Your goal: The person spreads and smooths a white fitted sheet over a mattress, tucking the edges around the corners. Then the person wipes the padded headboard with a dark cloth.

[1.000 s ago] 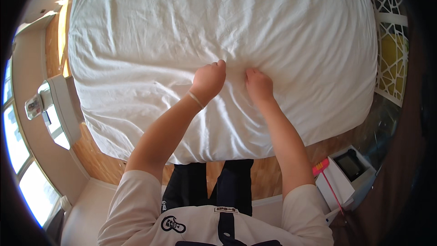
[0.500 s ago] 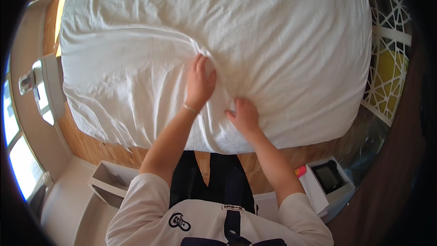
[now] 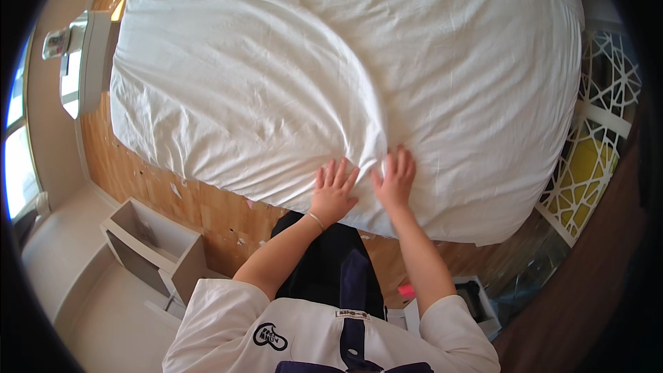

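Note:
A white sheet (image 3: 469, 97) covers a wide mattress that fills most of the view. One long raised fold (image 3: 369, 103) curves across it from the upper left down to my hands. Close to the near edge, my left hand (image 3: 334, 192) lies on the sheet with its fingers spread. My right hand (image 3: 396, 176) rests just to its right, fingers stretched out beside the lower end of the fold. Neither hand grips the cloth. Small creases gather between the two hands.
Left of the bed stands a white cabinet (image 3: 93, 69) by a window. An open drawer unit (image 3: 155, 235) sits at the lower left. A white lattice panel (image 3: 594, 145) borders the right side. An open box (image 3: 480, 304) is near my right elbow. Scraps lie on the wooden floor (image 3: 186, 200).
Both hands have come nearer the bed's near edge; the left also moved right and its fingers spread. The fold now reaches farther right and is rounder. My view has shifted left.

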